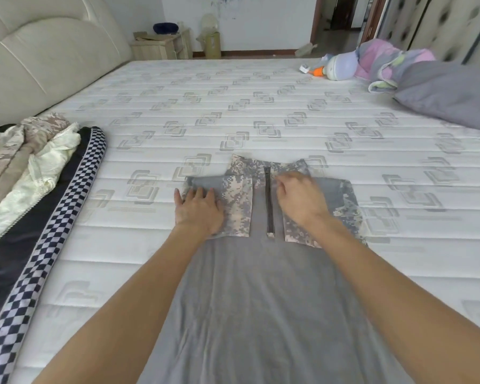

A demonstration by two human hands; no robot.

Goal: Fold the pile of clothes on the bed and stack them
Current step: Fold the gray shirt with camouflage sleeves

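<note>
A grey shirt (255,295) with camouflage sleeves and a short dark zipper lies flat on the mattress (233,106), collar away from me. Both sleeves are folded in over the chest. My left hand (198,210) lies flat with straight fingers on the folded left sleeve. My right hand (299,199) rests on the right sleeve near the collar, fingers slightly bent; whether it pinches cloth is unclear. A pile of unfolded clothes (25,162) lies at the left: a camouflage garment, a pale cream one and a dark one with a checkered band.
A padded headboard (39,56) runs along the left. A grey pillow (452,95) and a bundled pastel blanket (385,59) sit at the far right, with a white bottle-like object (338,68) beside them. A wooden nightstand (164,47) stands beyond the bed.
</note>
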